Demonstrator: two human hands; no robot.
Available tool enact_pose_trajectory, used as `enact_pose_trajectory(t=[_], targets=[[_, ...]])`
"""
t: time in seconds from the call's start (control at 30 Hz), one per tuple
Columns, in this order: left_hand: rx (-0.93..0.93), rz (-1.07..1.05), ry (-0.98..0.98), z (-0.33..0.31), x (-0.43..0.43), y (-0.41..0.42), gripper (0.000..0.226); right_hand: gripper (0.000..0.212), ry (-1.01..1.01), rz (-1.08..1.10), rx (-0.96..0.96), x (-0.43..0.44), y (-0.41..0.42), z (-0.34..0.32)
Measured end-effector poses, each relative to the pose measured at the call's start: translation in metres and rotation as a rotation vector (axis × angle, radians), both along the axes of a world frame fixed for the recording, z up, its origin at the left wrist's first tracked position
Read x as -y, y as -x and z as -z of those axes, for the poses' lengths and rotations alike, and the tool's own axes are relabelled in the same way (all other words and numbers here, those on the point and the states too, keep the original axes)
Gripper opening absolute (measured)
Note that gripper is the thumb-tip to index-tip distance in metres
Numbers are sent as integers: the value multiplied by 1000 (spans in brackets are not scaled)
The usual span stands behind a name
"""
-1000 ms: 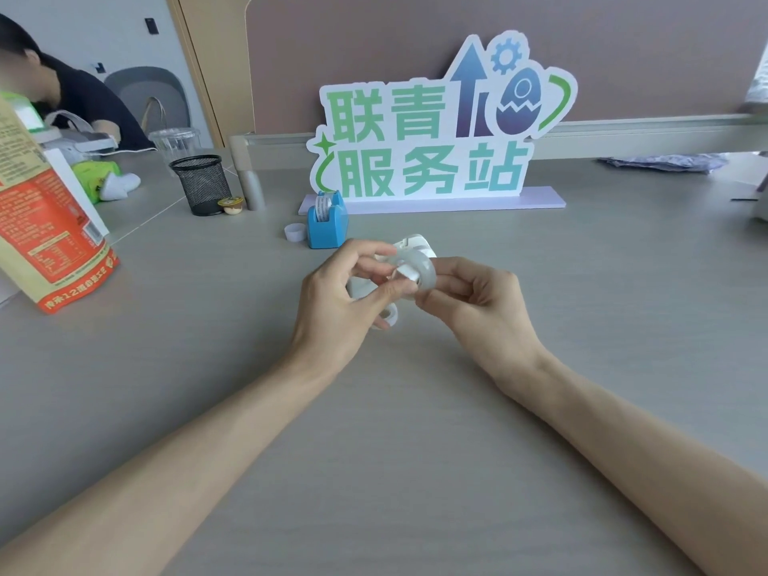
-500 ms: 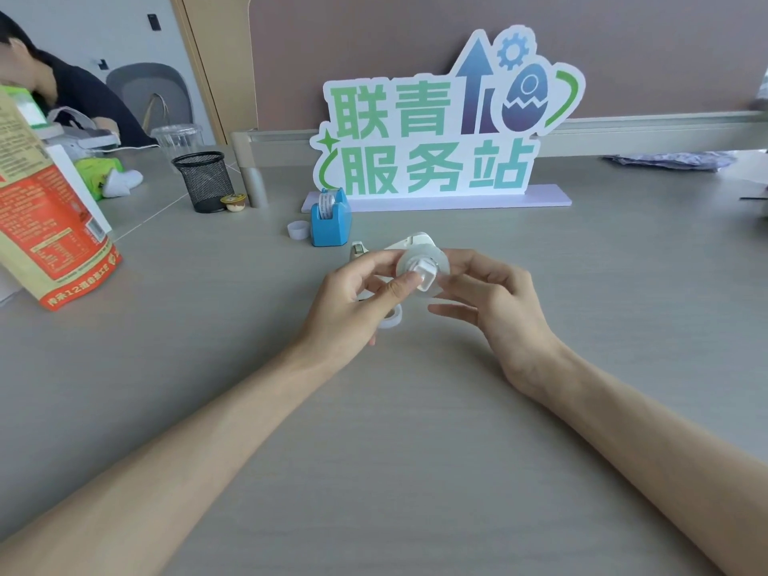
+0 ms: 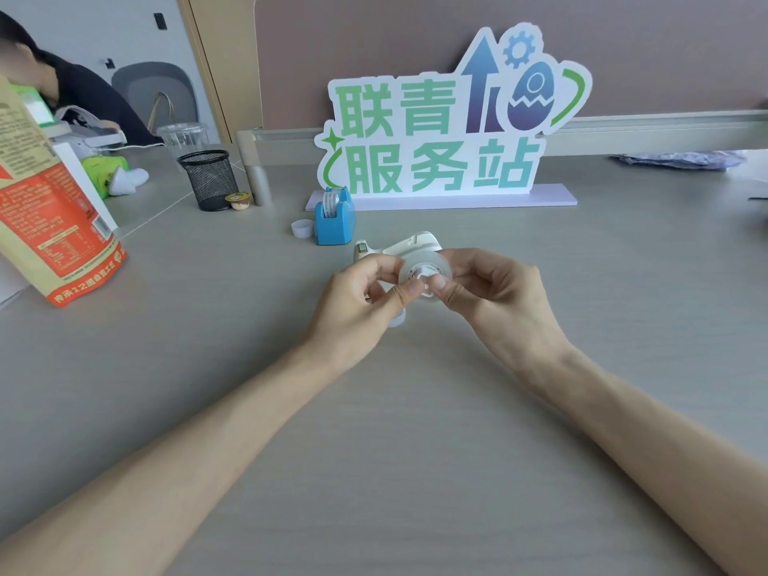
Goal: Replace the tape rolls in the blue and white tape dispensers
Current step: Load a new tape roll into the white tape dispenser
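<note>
Head view: white-centred translucent tape roll pinched between left hand and right hand fingers.

Grey desk, mauve partition behind, grey chair far left.

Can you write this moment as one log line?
left hand: pinches tape roll | right hand: pinches tape roll | white dispenser: behind hands | blue dispenser: untouched

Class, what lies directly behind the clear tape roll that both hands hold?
The white tape dispenser lies behind the tape roll, its top edge and one end showing. The roll, the left hand and the right hand cover the rest.
</note>
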State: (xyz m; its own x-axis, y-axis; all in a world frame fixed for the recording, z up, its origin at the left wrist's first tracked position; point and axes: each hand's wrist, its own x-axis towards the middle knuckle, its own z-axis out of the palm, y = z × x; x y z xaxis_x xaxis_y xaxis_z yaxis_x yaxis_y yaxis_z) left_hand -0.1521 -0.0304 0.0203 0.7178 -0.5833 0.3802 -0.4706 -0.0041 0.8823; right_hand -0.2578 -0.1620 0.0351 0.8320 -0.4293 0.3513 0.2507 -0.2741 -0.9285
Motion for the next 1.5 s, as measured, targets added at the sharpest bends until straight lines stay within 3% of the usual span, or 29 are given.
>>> enact_pose_trajectory(t=[0.13,0.5,0.93,1.0,1.13,1.3,1.5], targets=[[32,-24,-7,3,3,-2,35,12,38,37,2,-2,-1,1],[133,-169,-49,3,0,1,11,15,116,95,10,-7,-2,0],[167,-161,-56,0,-2,4,16,13,96,122,-7,-5,-4,4],[136,-131,-32,-3,-1,4,19,6,52,94,-16,-3,-4,3],[75,-60,26,-3,1,3,25,17,-131,-6,-104,3,-4,-2],[-36,-14,95,-8,0,9,7,36,-313,-115,-216,9,-5,-3],[-108,32,38,-10,-5,12,24,36,-334,-349,-356,3,-2,-4]])
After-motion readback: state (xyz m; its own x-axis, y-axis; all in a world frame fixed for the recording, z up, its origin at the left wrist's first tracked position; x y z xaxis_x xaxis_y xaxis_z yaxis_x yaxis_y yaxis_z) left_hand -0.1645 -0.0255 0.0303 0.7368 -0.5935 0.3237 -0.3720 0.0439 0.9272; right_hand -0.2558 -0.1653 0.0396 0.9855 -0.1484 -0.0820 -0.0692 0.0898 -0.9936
